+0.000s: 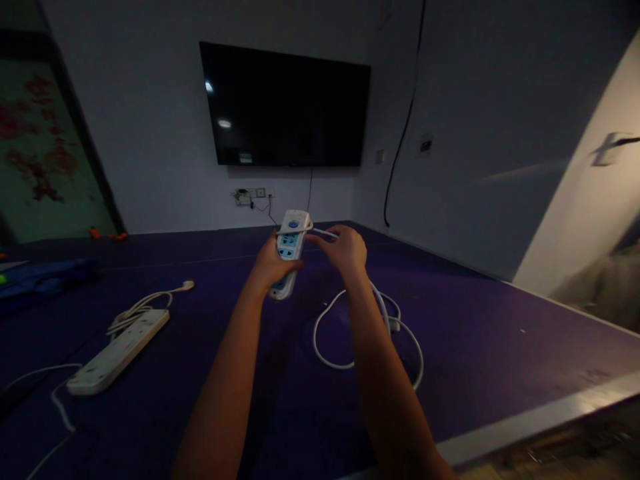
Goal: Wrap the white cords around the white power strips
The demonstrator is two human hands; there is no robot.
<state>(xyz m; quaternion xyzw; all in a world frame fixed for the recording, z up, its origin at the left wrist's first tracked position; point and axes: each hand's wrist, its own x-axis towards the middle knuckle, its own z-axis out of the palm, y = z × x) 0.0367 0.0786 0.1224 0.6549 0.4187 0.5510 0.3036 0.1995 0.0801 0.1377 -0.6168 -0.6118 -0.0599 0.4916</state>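
A white power strip with blue sockets (pixel 287 253) is held up off the purple surface, tilted, with my left hand (pixel 273 265) wrapped round its side and the thumb across its front. One turn of its white cord (pixel 325 233) crosses the strip near the top. Pinched in my right hand (pixel 346 248), the cord runs out to the right of the strip. The rest of the cord (pixel 334 366) lies in loose loops under and beside my right forearm, with what looks like its plug (pixel 395 325) among them.
To the left lies another white power strip (pixel 117 353) with its bundled cord (pixel 137 311). Blue cloth (pixel 47 280) rests at the far left of the purple surface (pixel 475 347). A television (pixel 290 107) hangs on the back wall above several sockets (pixel 257 193). A dark cable (pixel 406 120) hangs at right.
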